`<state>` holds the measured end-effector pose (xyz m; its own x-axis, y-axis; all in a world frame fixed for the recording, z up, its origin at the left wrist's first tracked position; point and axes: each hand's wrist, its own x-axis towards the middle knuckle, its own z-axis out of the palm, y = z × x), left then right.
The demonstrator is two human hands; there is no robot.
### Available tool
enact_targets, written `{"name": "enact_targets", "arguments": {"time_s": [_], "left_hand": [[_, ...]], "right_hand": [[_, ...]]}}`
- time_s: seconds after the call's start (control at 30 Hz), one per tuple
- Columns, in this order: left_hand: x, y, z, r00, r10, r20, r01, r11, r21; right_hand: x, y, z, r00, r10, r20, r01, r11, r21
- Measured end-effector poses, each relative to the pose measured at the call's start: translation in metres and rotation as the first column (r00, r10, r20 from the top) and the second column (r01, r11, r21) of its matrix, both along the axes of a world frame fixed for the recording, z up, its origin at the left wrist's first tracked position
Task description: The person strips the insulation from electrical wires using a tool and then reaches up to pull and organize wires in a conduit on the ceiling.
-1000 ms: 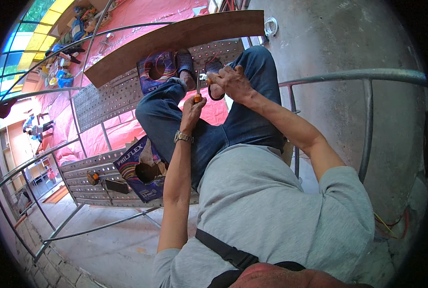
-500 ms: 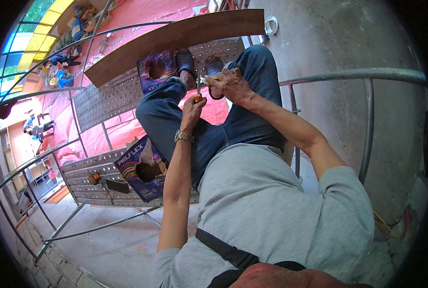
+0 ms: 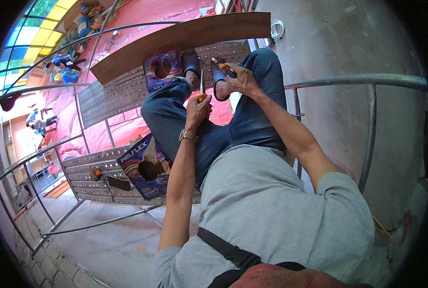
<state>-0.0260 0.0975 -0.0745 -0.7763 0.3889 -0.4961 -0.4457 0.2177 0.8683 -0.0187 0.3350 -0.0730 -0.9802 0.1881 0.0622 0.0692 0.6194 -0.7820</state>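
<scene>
Fingers of the left hand, seen in the head view, are curled round a yellow-handled tool, its slim shaft pointing up between the jeans-clad legs. The right hand, also wrapped closed, grips an orange-and-black tool with a pale tip, near the right slipper; its exact kind is too small to tell. The two tools are apart. Good handling here would mean a firm hold on each handle, forearms steadied, and neither tip aimed at the legs or the partly bare feet. A purple box with a ragged hole lies on the perforated metal platform, left of the left forearm.
</scene>
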Motion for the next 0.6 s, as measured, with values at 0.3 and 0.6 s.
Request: {"name": "enact_targets", "arguments": {"time_s": [0.3,0.6], "left_hand": [[-0.002,-0.002,0.007,0.996,0.005,0.085,-0.003,1.000,-0.024],[-0.008,-0.003,0.014,0.959,0.013,0.283,-0.072,0.978,0.196]], "right_hand": [[-0.004,0.002,-0.002,0.993,-0.032,0.118,0.050,0.987,-0.151],[-0.008,0.008,0.006,0.946,0.005,0.323,0.195,0.788,-0.584]]}}
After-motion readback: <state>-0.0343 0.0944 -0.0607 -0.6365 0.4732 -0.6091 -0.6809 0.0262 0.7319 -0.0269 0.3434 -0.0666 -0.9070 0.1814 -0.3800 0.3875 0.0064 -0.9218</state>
